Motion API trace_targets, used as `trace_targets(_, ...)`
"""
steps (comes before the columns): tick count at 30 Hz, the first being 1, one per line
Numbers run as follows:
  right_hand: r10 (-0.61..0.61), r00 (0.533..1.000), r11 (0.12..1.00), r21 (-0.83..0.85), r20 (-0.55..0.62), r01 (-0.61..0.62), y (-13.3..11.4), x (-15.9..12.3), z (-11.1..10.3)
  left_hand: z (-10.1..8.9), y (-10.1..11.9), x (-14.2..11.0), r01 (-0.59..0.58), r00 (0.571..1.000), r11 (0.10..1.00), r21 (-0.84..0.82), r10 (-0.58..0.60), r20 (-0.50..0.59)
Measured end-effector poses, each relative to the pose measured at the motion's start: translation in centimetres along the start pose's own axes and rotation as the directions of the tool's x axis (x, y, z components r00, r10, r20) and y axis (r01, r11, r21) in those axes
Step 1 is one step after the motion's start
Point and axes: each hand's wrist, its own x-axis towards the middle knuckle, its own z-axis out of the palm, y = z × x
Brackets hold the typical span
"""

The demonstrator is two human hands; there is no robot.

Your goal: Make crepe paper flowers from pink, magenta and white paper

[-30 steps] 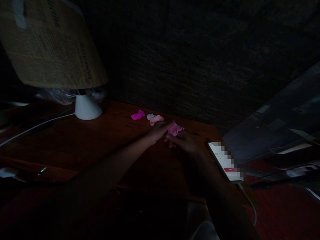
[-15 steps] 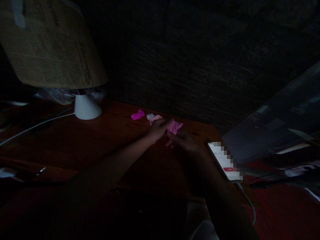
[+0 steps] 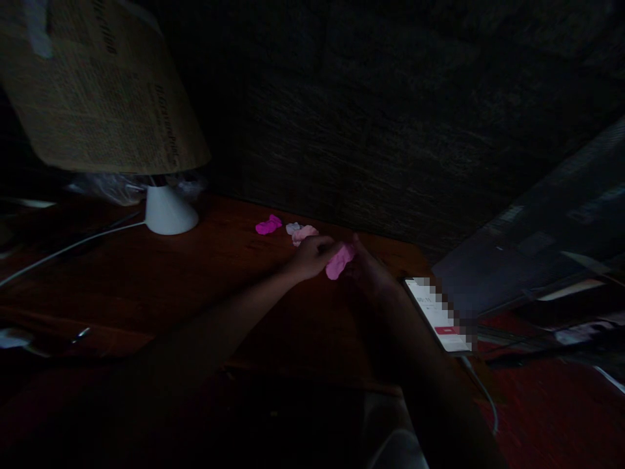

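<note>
Between my hands is a crumpled pink piece (image 3: 338, 262) that could be modelling clay or paper; the dim light hides which. My left hand (image 3: 312, 255) pinches its left side with the thumb on top. My right hand (image 3: 367, 266) closes on its right edge, thumb pointing up, the other fingers in shadow. Just beyond my left hand lies a pale pink lump (image 3: 305, 233), touching or almost touching a small whitish lump (image 3: 293, 228). Farther left rests a bright magenta lump (image 3: 268, 225).
A lamp with a newspaper-print shade (image 3: 112, 98) and white cone base (image 3: 170, 212) stands on the wooden table (image 3: 209, 260) at the left, its cable running off left. A lit phone (image 3: 434, 312) with a charging cable lies near the right edge. A dark wall rises behind.
The pink piece has turned and moved slightly down between my hands, and more of its face shows. My right thumb has swung upward to its right side. The other lumps stay put.
</note>
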Motion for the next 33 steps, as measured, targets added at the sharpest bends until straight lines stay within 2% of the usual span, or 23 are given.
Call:
trace_targets(3, -0.141, 0.984, 0.973, -0.198, -0.113, 0.117, -0.1, 0.1, 0.1, 0.5, -0.2, -0.3, 0.048, 0.989, 0.998, -0.032, -0.043, 0.142)
trace_targets(6, -0.281, 0.955, 0.88, -0.422, -0.096, 0.216, -0.2, 0.0, 0.3, 0.7, -0.4, -0.3, 0.185, 0.972, 0.981, -0.051, -0.175, 0.158)
trace_targets(8, -0.348, 0.935, 0.833, -0.48, -0.07, 0.274, -0.3, 0.0, 0.5, 0.7, -0.4, -0.3, 0.233, 0.964, 0.971, -0.045, -0.225, 0.139)
trace_targets(11, -0.37, 0.925, 0.843, -0.451, -0.091, 0.293, -0.3, -0.1, 0.7, 0.6, -0.3, -0.2, 0.193, 0.975, 0.981, -0.029, -0.188, 0.122)
trace_targets(16, -0.274, 0.936, 0.918, -0.349, -0.221, 0.187, -0.5, -0.2, 1.0, 0.6, 0.0, -0.3, 0.073, 0.99, 0.997, 0.01, -0.073, 0.119)
trace_targets(20, -0.341, 0.913, 0.866, -0.453, -0.223, 0.213, -0.1, 0.0, 0.9, 0.5, 0.2, -0.5, -0.004, 0.993, 0.997, 0.072, -0.005, 0.115)
trace_targets(24, -0.451, 0.87, 0.801, -0.52, -0.199, 0.296, 0.1, 0.1, 0.6, 0.6, -0.2, -0.5, 0.032, 0.992, 0.999, 0.006, -0.033, 0.119)
trace_targets(27, -0.492, 0.848, 0.767, -0.56, -0.2, 0.313, 0.1, 0.2, 0.5, 0.7, -0.6, -0.4, 0.117, 0.983, 0.993, -0.029, -0.111, 0.145)
trace_targets(30, -0.501, 0.846, 0.758, -0.565, -0.184, 0.326, 0.1, 0.1, 0.6, 0.7, -0.7, -0.3, 0.18, 0.975, 0.983, -0.018, -0.176, 0.134)
trace_targets(33, -0.498, 0.845, 0.768, -0.553, -0.198, 0.323, 0.2, 0.0, 0.8, 0.7, -0.6, -0.2, 0.15, 0.983, 0.989, -0.016, -0.148, 0.105)
